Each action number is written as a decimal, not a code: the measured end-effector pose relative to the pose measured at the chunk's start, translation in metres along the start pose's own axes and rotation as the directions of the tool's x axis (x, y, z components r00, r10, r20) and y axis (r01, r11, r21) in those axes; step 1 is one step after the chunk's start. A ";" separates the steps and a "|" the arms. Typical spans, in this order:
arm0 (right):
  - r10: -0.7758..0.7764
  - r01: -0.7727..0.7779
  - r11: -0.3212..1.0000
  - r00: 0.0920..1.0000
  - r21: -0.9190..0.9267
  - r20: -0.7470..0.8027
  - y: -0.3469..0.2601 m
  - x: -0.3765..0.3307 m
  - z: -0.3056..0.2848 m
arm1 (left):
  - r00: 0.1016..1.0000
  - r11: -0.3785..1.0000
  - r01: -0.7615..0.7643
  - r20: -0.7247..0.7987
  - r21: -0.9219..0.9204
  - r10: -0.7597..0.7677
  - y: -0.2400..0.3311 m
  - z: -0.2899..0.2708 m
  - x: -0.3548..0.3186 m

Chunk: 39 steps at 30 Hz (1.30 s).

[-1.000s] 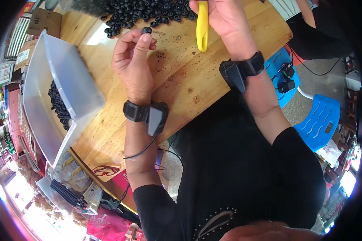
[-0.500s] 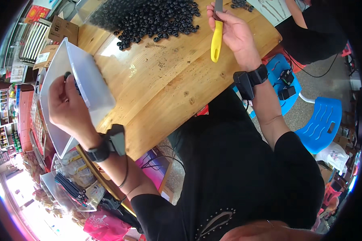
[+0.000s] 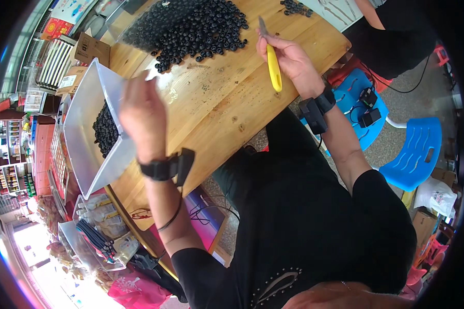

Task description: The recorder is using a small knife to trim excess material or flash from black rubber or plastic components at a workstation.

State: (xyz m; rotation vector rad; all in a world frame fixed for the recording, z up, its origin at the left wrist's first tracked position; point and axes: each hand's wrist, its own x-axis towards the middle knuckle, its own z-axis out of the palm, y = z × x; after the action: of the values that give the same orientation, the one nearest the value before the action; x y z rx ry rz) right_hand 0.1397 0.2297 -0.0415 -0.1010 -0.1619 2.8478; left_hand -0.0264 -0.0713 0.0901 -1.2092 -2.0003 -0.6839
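Left hand (image 3: 142, 116) hovered blurred at the table's left edge beside the bin (image 3: 82, 129) of dark fruit, its grip impossible to tell. Right hand (image 3: 288, 59) pinched a yellow knife (image 3: 273, 69), blade up, near the pile (image 3: 191, 28) at the far edge, ready for cutting.

I'm looking into a small shop or market stall: stocked shelves (image 3: 7, 170) line the left, cardboard boxes (image 3: 90, 49) stand nearby, blue plastic chairs (image 3: 410, 154) sit on bare concrete, and a wooden bench (image 3: 221, 98) carries heaped dark round fruit (image 3: 191, 26).
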 end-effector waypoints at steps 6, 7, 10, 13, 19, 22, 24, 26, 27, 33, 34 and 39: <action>0.007 -0.007 1.000 1.000 0.023 0.003 0.028 -0.004 0.013 | 0.939 0.944 0.283 0.247 -0.168 -0.238 0.013 0.069 -0.029; -0.053 0.052 0.999 0.998 -0.011 -0.034 0.034 -0.007 0.020 | 0.932 0.946 0.293 0.264 -0.141 -0.249 0.005 0.081 -0.035; -0.041 0.103 0.973 0.957 -0.205 0.287 0.029 -0.004 0.000 | 0.902 0.935 0.347 0.300 -0.075 -0.310 0.009 0.107 -0.032; -0.103 0.118 0.948 0.993 -0.295 0.064 0.041 -0.008 0.012 | 0.873 0.926 0.378 0.329 0.013 -0.361 0.007 0.124 -0.027; -0.094 0.117 0.931 0.992 -0.345 0.085 0.041 -0.009 0.013 | 0.880 0.945 0.321 0.348 0.060 -0.322 -0.005 0.152 -0.019; -0.076 0.109 0.912 0.992 -0.396 0.099 0.041 -0.009 0.010 | 0.875 0.934 0.353 0.371 -0.052 -0.310 -0.006 0.150 -0.023; -0.077 0.100 0.903 0.995 -0.418 0.071 0.041 -0.009 0.012 | 0.842 0.845 0.475 0.407 -0.247 -0.355 0.001 0.139 -0.022; -0.077 0.083 0.907 0.997 -0.413 0.033 0.042 -0.009 0.016 | 0.775 0.605 0.627 0.469 -0.490 -0.424 0.011 0.123 -0.024; -0.046 0.057 0.911 0.998 -0.407 0.036 0.040 -0.007 0.015 | 0.725 0.289 0.672 0.528 -0.681 -0.443 0.014 0.121 -0.029; 0.047 0.017 0.868 0.992 -0.496 0.116 0.053 0.010 0.057 | 0.657 -0.267 0.562 0.619 -0.783 -0.431 0.021 0.082 -0.037; 0.042 0.045 0.834 0.989 -0.550 0.145 0.056 0.014 0.073 | 0.661 -0.311 0.528 0.612 -0.790 -0.433 0.020 0.079 -0.038; -0.069 0.326 0.554 0.935 -0.766 0.348 0.068 0.044 0.136 | 0.687 -0.388 0.410 0.559 -0.825 -0.465 0.018 0.058 -0.037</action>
State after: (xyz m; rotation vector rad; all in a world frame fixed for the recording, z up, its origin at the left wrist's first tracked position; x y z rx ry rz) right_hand 0.0674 0.1641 0.0830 0.1345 -1.4585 2.2831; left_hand -0.0147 -0.0415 0.0266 -0.7528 -1.5334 -3.1994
